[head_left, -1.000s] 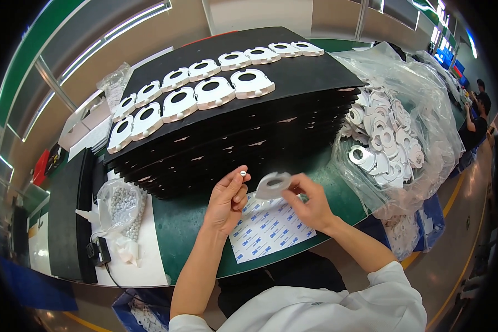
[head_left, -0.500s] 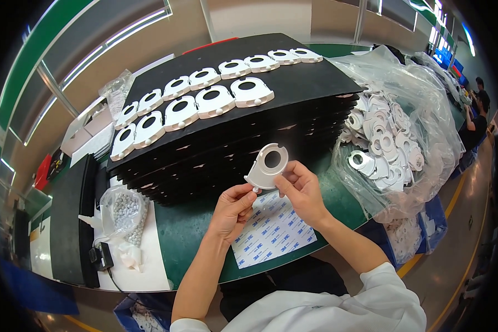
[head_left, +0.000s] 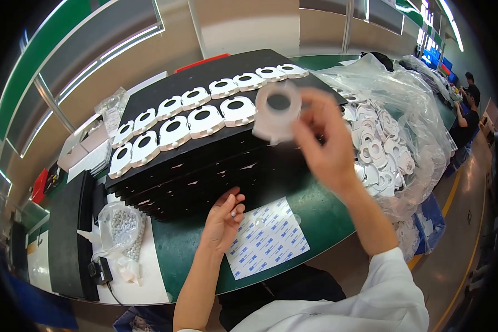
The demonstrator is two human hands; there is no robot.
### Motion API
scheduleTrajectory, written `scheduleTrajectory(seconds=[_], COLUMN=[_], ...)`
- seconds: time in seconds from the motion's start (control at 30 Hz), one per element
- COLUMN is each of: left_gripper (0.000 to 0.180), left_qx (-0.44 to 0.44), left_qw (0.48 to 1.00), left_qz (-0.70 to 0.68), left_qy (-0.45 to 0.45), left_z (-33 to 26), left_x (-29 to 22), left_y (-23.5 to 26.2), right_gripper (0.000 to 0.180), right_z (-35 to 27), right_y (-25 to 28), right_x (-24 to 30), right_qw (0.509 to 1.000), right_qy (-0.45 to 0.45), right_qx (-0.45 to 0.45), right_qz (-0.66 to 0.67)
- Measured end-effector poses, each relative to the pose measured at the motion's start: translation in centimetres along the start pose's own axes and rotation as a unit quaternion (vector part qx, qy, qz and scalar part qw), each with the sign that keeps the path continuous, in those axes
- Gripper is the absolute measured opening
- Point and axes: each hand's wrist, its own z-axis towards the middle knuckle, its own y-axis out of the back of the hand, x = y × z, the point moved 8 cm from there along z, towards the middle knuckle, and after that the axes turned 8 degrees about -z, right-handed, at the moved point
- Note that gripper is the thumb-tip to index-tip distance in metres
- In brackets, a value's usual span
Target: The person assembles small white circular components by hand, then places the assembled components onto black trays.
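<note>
My right hand (head_left: pixel 327 138) is raised over the front edge of the black stack and pinches a white plastic plate with a round hole (head_left: pixel 278 119), blurred by motion. It hangs beside the right end of the near row of like plates (head_left: pixel 206 116) on the stack's top. Lower down, in front of the stack, my left hand (head_left: pixel 222 221) has its fingers curled around a small white bead (head_left: pixel 233 214). A printed white sheet (head_left: pixel 268 243) lies on the green table just right of my left hand.
The stack of black trays (head_left: pixel 205 166) fills the middle of the green table (head_left: pixel 329 213). On the right, a big clear bag (head_left: pixel 426 138) holds loose white plates (head_left: pixel 379 149). A bag of beads (head_left: pixel 126 224) lies at left. Another person (head_left: pixel 470 113) sits far right.
My right hand has lifted the white plate away from my left hand, up to the stack's top edge. My left hand has dropped slightly and left the plate.
</note>
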Motion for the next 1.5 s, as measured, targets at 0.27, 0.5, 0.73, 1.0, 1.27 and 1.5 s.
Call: scheduleTrajectory(seconds=[0.27, 0.5, 0.73, 1.0, 1.27, 1.5], left_gripper=[0.03, 0.024, 0.017, 0.017, 0.016, 0.018], left_qx=[-0.01, -0.008, 0.014, 0.003, 0.078, 0.059], left_qw=[0.999, 0.999, 0.999, 0.997, 0.996, 0.998], left_qz=[-0.03, 0.019, -0.007, 0.071, -0.009, -0.025], left_qy=[-0.003, 0.033, 0.032, -0.027, 0.032, 0.019], left_z=[0.4, 0.7, 0.5, 0.5, 0.6, 0.6], left_x=[0.5, 0.6, 0.8, 0.5, 1.4, 1.0], left_y=[-0.7, 0.3, -0.2, -0.3, -1.1, -0.7], right_gripper=[0.035, 0.025, 0.017, 0.023, 0.007, 0.01], right_z=[8.0, 6.5, -2.7, -9.4, -7.2, -12.1], right_y=[-0.3, 4.4, 11.0, 11.5, 9.5, -1.0], right_x=[-6.8, -4.7, -10.6, -14.6, -7.6, -8.2], right_qw=[0.951, 0.957, 0.833, 0.797, 0.833, 0.938], right_qy=[-0.192, -0.147, -0.13, -0.12, -0.016, -0.265], right_qx=[0.229, 0.157, 0.18, 0.224, 0.156, 0.217], right_qz=[-0.078, -0.195, -0.507, -0.548, -0.531, 0.061])
